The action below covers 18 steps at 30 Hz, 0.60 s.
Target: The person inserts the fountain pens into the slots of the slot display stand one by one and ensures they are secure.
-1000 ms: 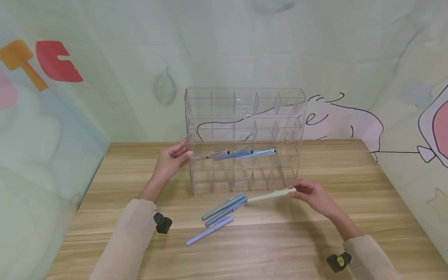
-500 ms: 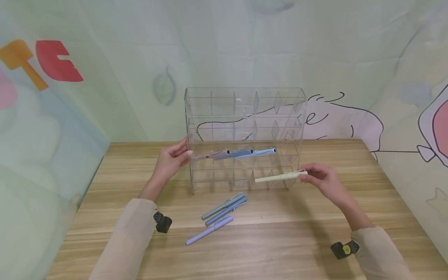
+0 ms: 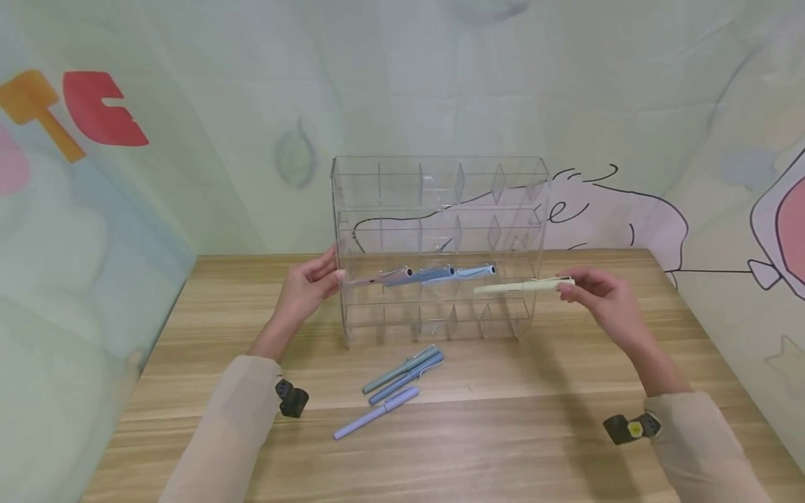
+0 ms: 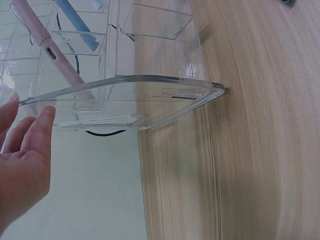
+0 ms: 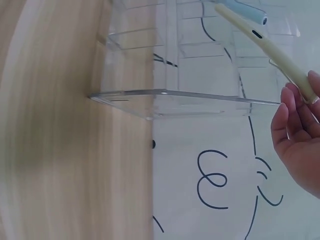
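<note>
A clear acrylic display rack (image 3: 440, 314) with tiers and dividers stands upright on the table. My left hand (image 3: 305, 286) holds its left side wall, thumb by the front edge. My right hand (image 3: 606, 304) pinches the capped end of a pale yellow pen (image 3: 525, 286), held nearly level before the rack's right part. In the right wrist view, the yellow pen's (image 5: 265, 45) far tip lies close to a light blue pen (image 5: 247, 11). On one tier rest a pink pen (image 3: 393, 274), a blue pen (image 3: 418, 276) and the light blue pen (image 3: 468, 272).
In front of the rack, a green pen (image 3: 399, 369), a darker blue pen (image 3: 407, 378) and a lilac pen (image 3: 376, 413) lie slanted on the wooden table (image 3: 490, 447). A printed cloth backdrop (image 3: 239, 140) stands behind the table.
My right hand has lifted the pale yellow pen from beside the loose pens, up and rightward to the height of the filled tier. The left hand has stayed on the rack.
</note>
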Tool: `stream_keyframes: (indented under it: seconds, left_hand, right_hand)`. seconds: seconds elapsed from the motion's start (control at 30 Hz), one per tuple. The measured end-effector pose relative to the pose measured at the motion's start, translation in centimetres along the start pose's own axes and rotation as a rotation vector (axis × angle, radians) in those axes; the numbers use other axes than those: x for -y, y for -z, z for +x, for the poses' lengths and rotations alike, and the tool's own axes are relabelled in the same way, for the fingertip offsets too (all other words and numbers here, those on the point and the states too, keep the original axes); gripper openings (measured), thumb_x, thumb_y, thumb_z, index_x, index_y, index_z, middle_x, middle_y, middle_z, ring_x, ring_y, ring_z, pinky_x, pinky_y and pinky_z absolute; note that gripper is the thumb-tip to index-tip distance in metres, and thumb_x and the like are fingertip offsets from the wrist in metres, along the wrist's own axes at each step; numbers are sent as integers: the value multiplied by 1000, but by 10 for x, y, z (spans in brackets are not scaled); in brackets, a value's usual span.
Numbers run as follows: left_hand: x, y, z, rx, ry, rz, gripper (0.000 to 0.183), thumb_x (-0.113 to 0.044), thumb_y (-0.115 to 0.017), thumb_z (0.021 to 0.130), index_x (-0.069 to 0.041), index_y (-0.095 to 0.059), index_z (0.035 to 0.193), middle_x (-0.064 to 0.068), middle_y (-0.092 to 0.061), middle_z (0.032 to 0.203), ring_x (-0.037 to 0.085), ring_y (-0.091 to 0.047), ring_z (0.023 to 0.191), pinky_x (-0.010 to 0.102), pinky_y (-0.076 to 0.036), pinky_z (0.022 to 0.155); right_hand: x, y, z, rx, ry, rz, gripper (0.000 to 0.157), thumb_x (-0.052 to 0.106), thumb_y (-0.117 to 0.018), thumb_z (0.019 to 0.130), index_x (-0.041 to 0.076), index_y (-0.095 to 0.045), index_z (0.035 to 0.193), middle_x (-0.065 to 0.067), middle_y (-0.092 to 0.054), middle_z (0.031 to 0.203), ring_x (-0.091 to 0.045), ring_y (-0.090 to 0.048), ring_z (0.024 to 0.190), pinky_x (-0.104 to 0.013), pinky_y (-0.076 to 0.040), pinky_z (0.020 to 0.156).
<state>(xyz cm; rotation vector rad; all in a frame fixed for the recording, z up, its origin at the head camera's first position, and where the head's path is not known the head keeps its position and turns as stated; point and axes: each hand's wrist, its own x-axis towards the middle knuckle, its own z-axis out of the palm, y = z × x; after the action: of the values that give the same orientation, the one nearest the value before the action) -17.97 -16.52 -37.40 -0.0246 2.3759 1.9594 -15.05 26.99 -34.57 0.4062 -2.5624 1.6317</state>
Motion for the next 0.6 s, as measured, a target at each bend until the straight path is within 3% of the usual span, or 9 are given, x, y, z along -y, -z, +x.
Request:
stream_keyframes:
  seconds: [0.4, 0.6]
  left_hand:
    - [0, 0, -1, -1, 2, -3, 51, -9, -58, 90, -12, -40, 137, 16, -46, 132, 25, -51, 114, 23, -51, 81]
    - [-1, 0, -1, -1, 3, -3, 51, -9, -58, 90, -13, -40, 137, 15, -46, 132, 24, -51, 114, 22, -51, 81]
  right_hand:
    - [14, 7, 11, -103, -24, -96, 27, 16, -62, 89, -5, -59, 105, -3, -63, 82, -8, -58, 75, -14, -50, 69]
    - [17, 0, 18, -86, -25, -144, 28, 19, -62, 89, -4, -60, 105, 2, -62, 80, -9, -57, 74, -14, -49, 64]
